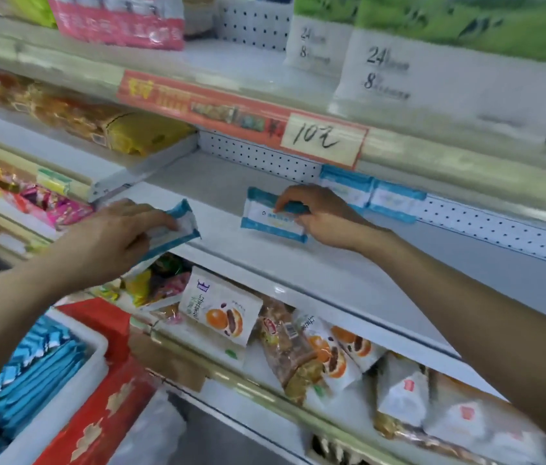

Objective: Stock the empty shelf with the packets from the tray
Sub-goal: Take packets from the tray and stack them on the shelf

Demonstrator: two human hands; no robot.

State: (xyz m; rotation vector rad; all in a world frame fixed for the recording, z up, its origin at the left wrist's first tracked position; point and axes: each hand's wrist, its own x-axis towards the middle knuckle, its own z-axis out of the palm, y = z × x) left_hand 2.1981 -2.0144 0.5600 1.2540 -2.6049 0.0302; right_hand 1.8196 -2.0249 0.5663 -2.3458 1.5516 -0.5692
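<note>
The right grip (318,214) is pinching a blue-and-white packet (271,221) by its top edge, holding it nearly upright on the white shelf (298,266). The left grip (114,236) is curling round a second packet (177,229) over the shelf's front edge. Just beyond the right grip, two more packets (370,193) are standing against the pegboard back (258,159). At lower left, the tray (73,391) is holding stacked blue packets (36,364).

"10元" on price sign (323,137)
</note>
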